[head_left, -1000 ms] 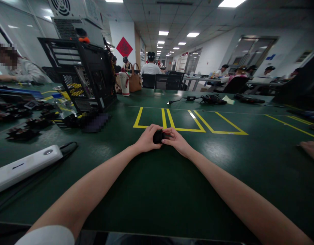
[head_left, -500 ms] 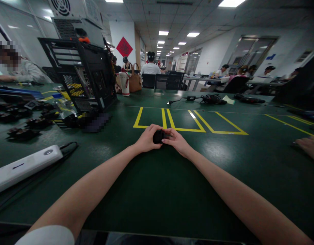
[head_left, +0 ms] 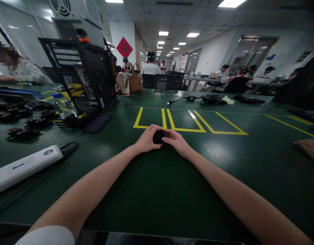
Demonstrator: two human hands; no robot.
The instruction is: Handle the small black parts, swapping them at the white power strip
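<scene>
Just in front of the yellow tape marks, my left hand (head_left: 148,139) curls around a small rounded black object (head_left: 158,136), thumb below and fingers above. My right hand (head_left: 177,142) closes on the right side of the same black object with thumb and fingertips. Its far side is covered by my fingers, and its exact kind is too dark to make out. Both hands are close together, low over the green tabletop (head_left: 157,190).
A black computer case (head_left: 88,71) stands back left, near dark parts (head_left: 24,131) and a white power strip (head_left: 26,166). Yellow tape outlines (head_left: 185,129) mark the table. A coiled black cable (head_left: 213,99) lies behind. Another person's hand (head_left: 310,148) is at the right edge.
My right thumb has shifted very slightly on the black object. Both arms and the object stay in nearly the same place.
</scene>
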